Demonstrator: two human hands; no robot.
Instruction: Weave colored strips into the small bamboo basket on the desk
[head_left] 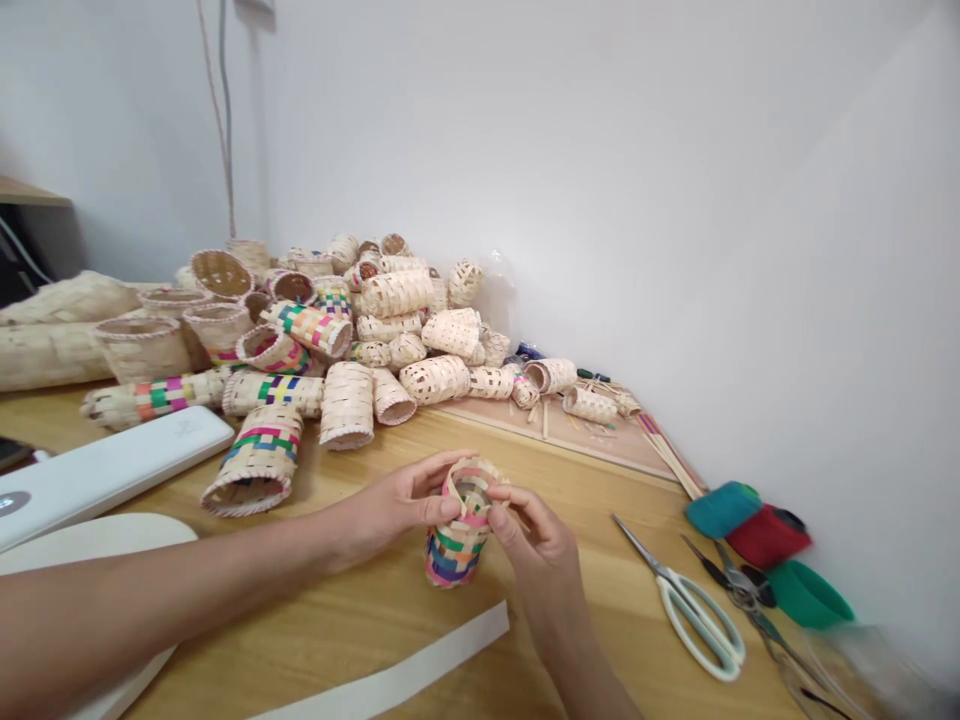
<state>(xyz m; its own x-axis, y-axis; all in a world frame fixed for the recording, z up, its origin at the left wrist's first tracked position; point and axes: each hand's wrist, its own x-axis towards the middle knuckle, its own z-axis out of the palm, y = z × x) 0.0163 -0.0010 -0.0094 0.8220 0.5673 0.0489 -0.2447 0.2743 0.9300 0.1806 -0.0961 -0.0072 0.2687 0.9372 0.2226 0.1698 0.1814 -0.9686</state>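
A small woven basket (pixel 455 550) with green, blue, pink and orange bands stands upright on the wooden table, its round opening facing up. My left hand (pixel 416 497) grips the left side of its rim, thumb at the front. On the right of the rim, my right hand (pixel 534 535) pinches the edge between thumb and fingers. A pale strip lies around the rim between both hands. In front of the basket, a flat white strip (pixel 420 672) rests on the table.
Many woven baskets (pixel 349 400) are piled at the back left. White-handled scissors (pixel 694 610), pliers (pixel 742 590) and a green ring-shaped thing (pixel 810 595) lie at right. A long white device (pixel 112 470) is at left. Thin sticks (pixel 671 455) lie by the wall.
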